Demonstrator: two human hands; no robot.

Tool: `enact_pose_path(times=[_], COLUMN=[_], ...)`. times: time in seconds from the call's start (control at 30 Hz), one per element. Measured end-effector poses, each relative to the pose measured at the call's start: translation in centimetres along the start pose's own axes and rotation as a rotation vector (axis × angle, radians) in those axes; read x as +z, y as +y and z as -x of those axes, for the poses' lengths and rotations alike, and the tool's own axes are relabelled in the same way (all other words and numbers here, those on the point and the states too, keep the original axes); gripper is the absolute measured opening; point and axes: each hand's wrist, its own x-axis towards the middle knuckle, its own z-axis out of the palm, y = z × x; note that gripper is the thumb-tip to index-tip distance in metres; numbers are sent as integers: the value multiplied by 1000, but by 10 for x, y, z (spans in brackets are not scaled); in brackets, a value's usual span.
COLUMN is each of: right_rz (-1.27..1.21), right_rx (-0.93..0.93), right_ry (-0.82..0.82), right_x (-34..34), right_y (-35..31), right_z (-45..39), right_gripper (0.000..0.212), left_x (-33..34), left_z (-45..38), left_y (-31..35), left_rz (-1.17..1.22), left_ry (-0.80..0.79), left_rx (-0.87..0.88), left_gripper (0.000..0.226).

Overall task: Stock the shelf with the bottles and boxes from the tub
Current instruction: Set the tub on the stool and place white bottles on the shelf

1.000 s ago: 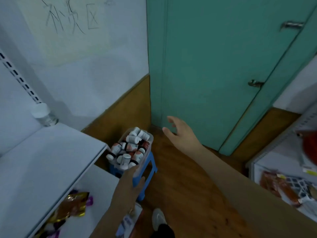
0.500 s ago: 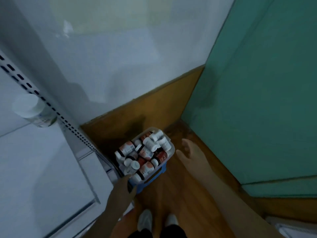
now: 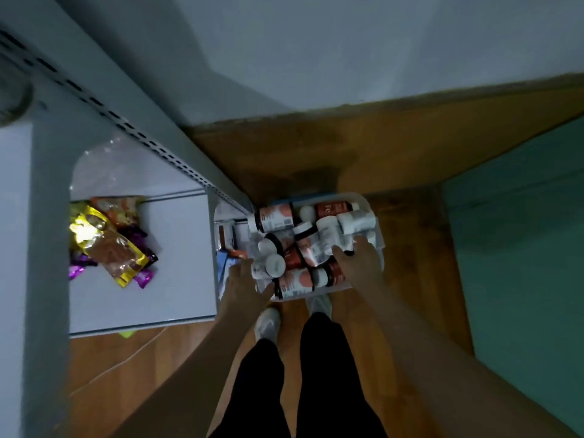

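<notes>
Far left I see the white shelf (image 3: 177, 248) w/ a heap of snack packets (image 3: 110, 245) on its lower board. Next, my left hand (image 3: 241, 284) grips the tub (image 3: 374, 216) at its near-left rim, fingers curled on the edge. The tub sits low by the shelf's end, packed w/ bottles (image 3: 275, 218) lying jumbled. My right hand (image 3: 360, 260) rests on them; grip: can't tell.

Bottles (image 3: 275, 218) in the clear tub (image 3: 377, 216), centre frame: white caps, white labels w/ orange-red patches, some dark red-brown. Snack packets (image 3: 109, 245) at left are gold, orange & purple on the pale grey shelf (image 3: 177, 279). Floor (image 3: 410, 279) is orange-brown wood, door (image 3: 521, 248) at right teal, wall (image 3: 316, 42) up top grey-white; trousers (image 3: 297, 390) black, shoes (image 3: 268, 322) pale grey.
</notes>
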Motion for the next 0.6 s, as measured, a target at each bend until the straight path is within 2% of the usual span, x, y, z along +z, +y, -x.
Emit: enact_pose_path(times=[0.03, 0.1, 0.17, 0.3, 0.4, 0.6], right_rz=[0, -30, -61, -39, -86, -70], right_rx=[28, 105, 140, 84, 92, 117], right_ry=[-21, -68, -71, -40, -11, -38], right_x=[5, 14, 23, 35, 36, 28], right_y=[2, 6, 8, 15, 11, 5], right_z=[-11, -26, -35, -47, -49, -35], right_gripper=[64, 61, 53, 33, 50, 59], left_x=[-7, -4, 14, 15, 19, 1], left_z=[-24, -47, -51, -71, -67, -40], left_y=[16, 31, 27, 30, 32, 35], left_rz=[55, -16, -38, -213, -271, 2], left_ry=[104, 102, 23, 41, 40, 190], left_rx=[-29, -61, -39, -89, -40, -87], left_gripper=[71, 77, 78, 74, 64, 57])
